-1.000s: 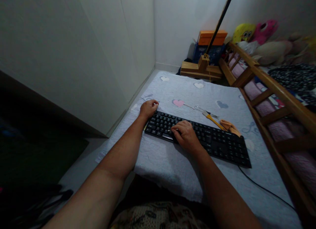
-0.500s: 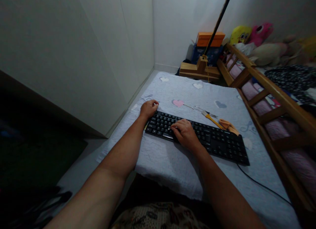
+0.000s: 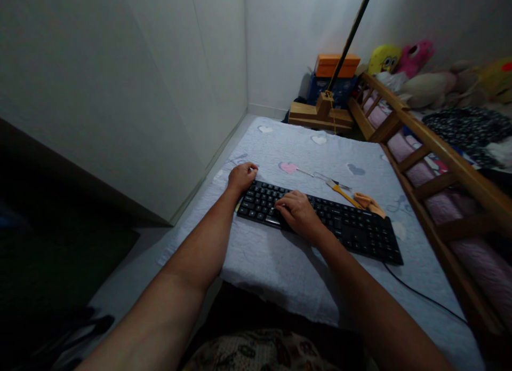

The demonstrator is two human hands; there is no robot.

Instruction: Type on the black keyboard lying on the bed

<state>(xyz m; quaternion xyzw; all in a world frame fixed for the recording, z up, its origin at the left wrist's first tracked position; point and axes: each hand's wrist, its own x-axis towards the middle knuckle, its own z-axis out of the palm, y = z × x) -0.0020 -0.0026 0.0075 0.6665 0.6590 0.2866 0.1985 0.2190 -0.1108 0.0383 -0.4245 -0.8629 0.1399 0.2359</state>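
Observation:
A black keyboard lies at a slant on the cloth-covered table. At its far left corner my left hand is closed, fingers curled in against the keyboard's end. My right hand rests low over the middle-left keys, with thumb and fingers drawn together; whatever is between them, if anything, is hidden. Just behind the keyboard lie a brush with a yellow handle, a thin metal tool and a folded orange-brown cloth. A thin light stick lies further left.
The table has a pale quilted cover with heart patterns. Left of it stands a pale cabinet; on the right runs a wooden bed rail. A wooden stand with a dark pole is at the back. The keyboard cable trails right.
The view has shifted slightly. Both hands stay at nearly the same places on the keyboard; the right hand's fingers have moved only a little.

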